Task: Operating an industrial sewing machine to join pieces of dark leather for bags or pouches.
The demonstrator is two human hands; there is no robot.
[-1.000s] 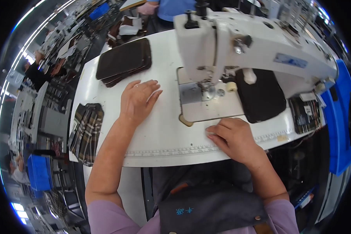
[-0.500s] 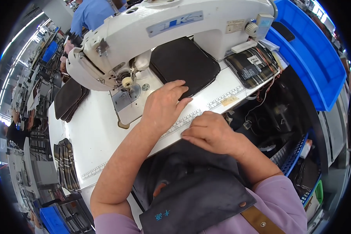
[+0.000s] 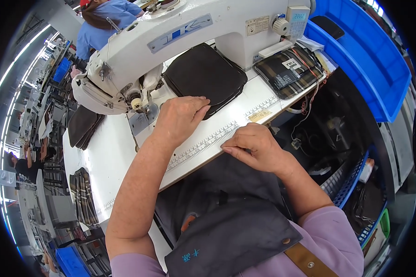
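A stack of dark brown fabric pieces (image 3: 205, 74) with rounded corners lies under the arm of a white sewing machine (image 3: 185, 34). At the near corner of the stack, my left hand (image 3: 179, 119) has its thumb and fingers closed around the edge of a dark piece. Just left of that hand are the needle and presser foot area (image 3: 149, 111). My right hand (image 3: 256, 147) rests at the table's front edge beside a printed ruler strip (image 3: 208, 144). Its fingers are curled against the thumb, and whatever they may hold is hidden.
More dark pieces (image 3: 84, 127) lie left of the machine head. Plaid pieces (image 3: 83, 196) hang at the table's left edge; a plaid piece (image 3: 289, 71) lies at right. Beyond are a blue bin (image 3: 370, 60) and a blue basket (image 3: 351, 184). A person in blue (image 3: 101, 27) sits behind.
The view has shifted, so the machine sits further left in the picture. My left thumb has drawn in toward its fingers at the stack's corner. The right hand stays at the table edge.
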